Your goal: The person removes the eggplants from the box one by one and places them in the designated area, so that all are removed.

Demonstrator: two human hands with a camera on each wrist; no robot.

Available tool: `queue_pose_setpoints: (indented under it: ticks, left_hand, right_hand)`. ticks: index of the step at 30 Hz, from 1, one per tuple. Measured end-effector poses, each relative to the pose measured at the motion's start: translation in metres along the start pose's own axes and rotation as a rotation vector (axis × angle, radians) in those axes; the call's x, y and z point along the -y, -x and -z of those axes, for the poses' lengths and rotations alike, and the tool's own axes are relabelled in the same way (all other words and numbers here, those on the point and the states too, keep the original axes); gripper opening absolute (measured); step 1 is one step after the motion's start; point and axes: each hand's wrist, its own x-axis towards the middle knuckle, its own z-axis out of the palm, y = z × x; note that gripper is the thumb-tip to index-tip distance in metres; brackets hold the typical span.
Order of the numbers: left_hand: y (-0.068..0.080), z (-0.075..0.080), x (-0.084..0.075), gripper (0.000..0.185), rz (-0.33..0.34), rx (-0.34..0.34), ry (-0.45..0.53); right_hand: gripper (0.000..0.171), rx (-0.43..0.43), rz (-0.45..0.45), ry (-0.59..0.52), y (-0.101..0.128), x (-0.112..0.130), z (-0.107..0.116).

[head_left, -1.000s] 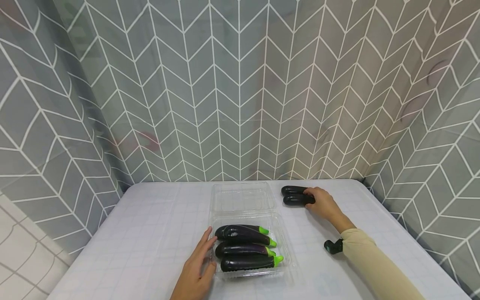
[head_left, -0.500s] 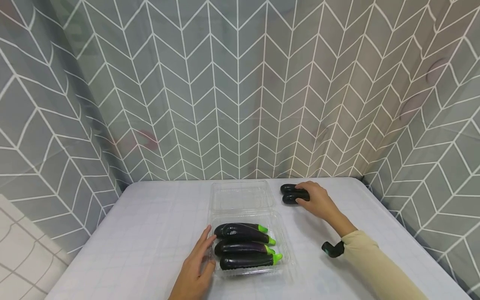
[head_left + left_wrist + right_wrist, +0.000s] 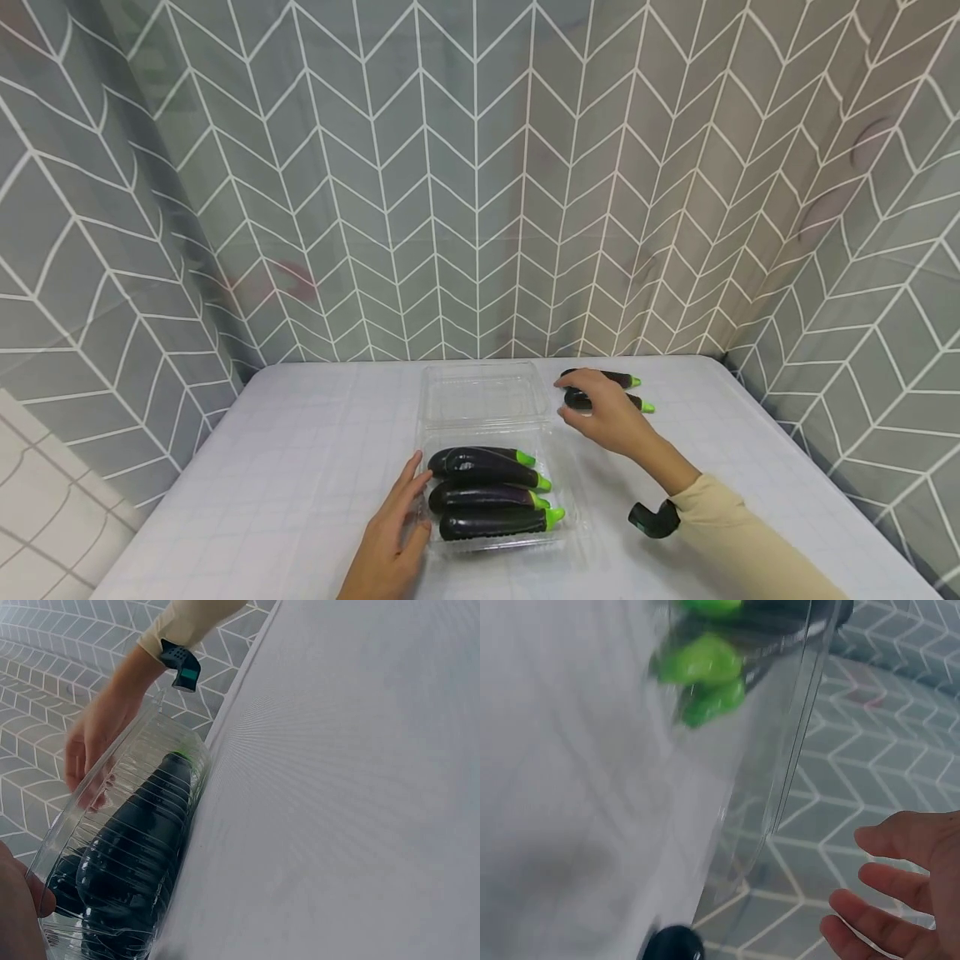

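Note:
Several dark eggplants (image 3: 491, 525) with green stems lie side by side in a clear plastic clamshell box (image 3: 557, 454), its lid (image 3: 483, 396) laid back. My left hand (image 3: 386, 542) rests against the box's left side with fingers extended; the left wrist view shows a fingertip (image 3: 43, 900) at the rim. Beyond the box at the back right lie two more eggplants (image 3: 636, 402). My right hand (image 3: 611, 421) overlaps their rounded ends, thumb and fingers spread apart. In the right wrist view that hand (image 3: 907, 892) holds nothing, and green stems (image 3: 705, 660) show through the box.
A white cloth covers the table (image 3: 315, 467). Grey curtains (image 3: 480, 183) with a white herringbone pattern stand behind and at both sides. A black device (image 3: 654, 520) is strapped to my right wrist by the beige sleeve (image 3: 735, 533).
My right hand has shifted left along the two back eggplants, and its fingers have spread. Their green stems now show. My left hand and the box stay put.

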Motion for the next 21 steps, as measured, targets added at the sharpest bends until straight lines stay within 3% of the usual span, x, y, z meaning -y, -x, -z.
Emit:
queue_pose_setpoints:
  ticks: [6,15,21]
  left_hand:
    - [0.0,0.001,-0.002,0.061,0.056,0.019,0.006]
    - [0.001,-0.001,0.002,0.062,-0.057,-0.021,0.013]
    - [0.0,0.0,0.0,0.062,0.015,0.004,0.01]
  right_hand:
    - [0.035,0.032,0.039,-0.059,0.002,0.02,-0.008]
    - [0.034,0.11,0.099,-0.108,0.01,0.038,-0.028]
    - [0.035,0.145,0.12,-0.158,0.012,0.045,-0.039]
